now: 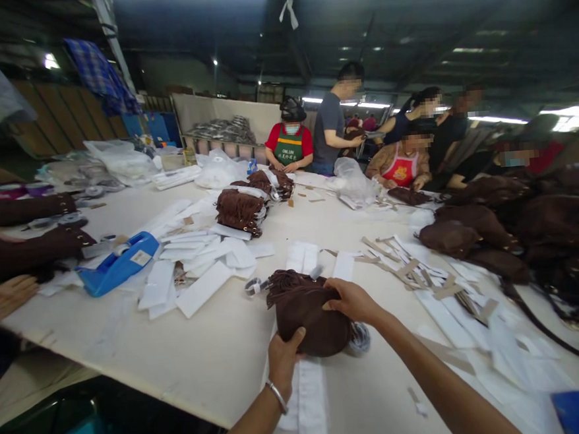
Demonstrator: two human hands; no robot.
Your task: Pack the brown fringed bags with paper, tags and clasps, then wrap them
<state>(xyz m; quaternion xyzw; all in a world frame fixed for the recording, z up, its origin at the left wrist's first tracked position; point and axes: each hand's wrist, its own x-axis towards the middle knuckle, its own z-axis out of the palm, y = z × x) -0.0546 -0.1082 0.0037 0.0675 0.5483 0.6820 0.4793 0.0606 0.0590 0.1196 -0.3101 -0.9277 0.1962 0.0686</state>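
A dark brown fringed bag (313, 321) is held just above the table in front of me, its rounded flat side turned up toward me. My left hand (286, 361), with a silver bangle at the wrist, grips its near left edge, thumb on top. From the far right side my right hand (351, 300) holds the bag's upper edge, fingers bent over it. Grey wrapped bits (360, 339) stick out at the right end, and a small wrapped ring (253, 286) lies by the fringe. Beneath the bag are white folded strips (311, 400).
A blue tape dispenser (119, 263) stands left, beside scattered white sheets (205, 286). More fringed bags (242, 210) sit mid-table. Brown bags (558, 224) are heaped at right, near paper strips (438, 286). A co-worker's hand (10, 299) rests at far left; several people work across the table.
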